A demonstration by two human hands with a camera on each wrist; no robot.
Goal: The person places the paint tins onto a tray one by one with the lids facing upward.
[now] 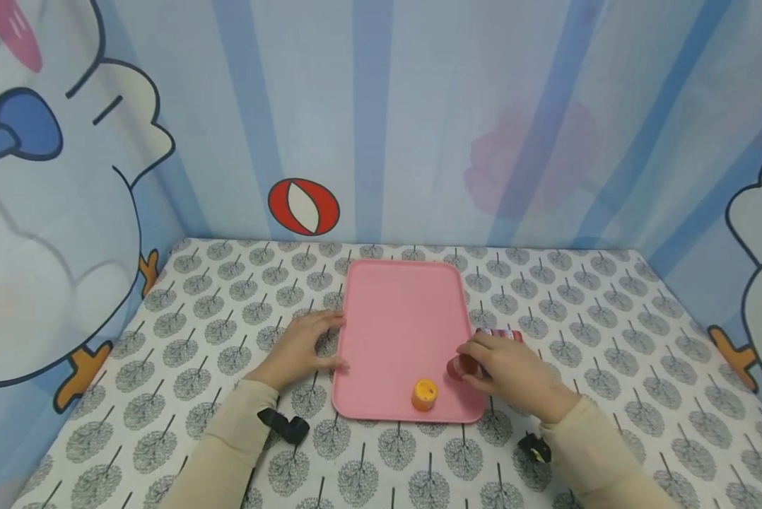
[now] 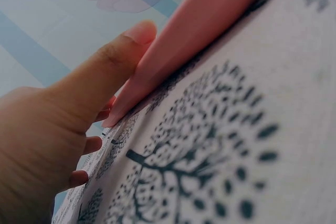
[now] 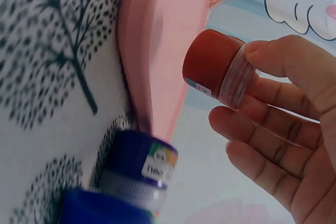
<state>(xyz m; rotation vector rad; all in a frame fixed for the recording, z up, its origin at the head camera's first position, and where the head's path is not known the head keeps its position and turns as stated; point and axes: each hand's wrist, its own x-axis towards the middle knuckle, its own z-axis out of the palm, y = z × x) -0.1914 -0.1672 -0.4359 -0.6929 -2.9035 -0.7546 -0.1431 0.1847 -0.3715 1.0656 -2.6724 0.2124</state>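
My right hand [image 1: 514, 371] pinches a small red-brown paint jar [image 3: 212, 64] by its clear ribbed lid, between thumb and fingers. The jar is tilted over the right side of a pink tray [image 1: 400, 311]. An orange paint jar [image 1: 424, 396] stands on the tray near its front edge. My left hand [image 1: 298, 350] touches the tray's left edge with thumb and fingers spread. In the left wrist view the thumb [image 2: 107, 64] lies against the tray's outer side.
Right of the tray, a dark blue jar [image 3: 139, 158] and another blue one [image 3: 105, 208] sit close together. A red-and-white row of small items [image 1: 502, 334] shows partly behind my right hand. The table wears a tree-print cloth [image 1: 228, 325]; a cartoon curtain [image 1: 374, 120] hangs behind.
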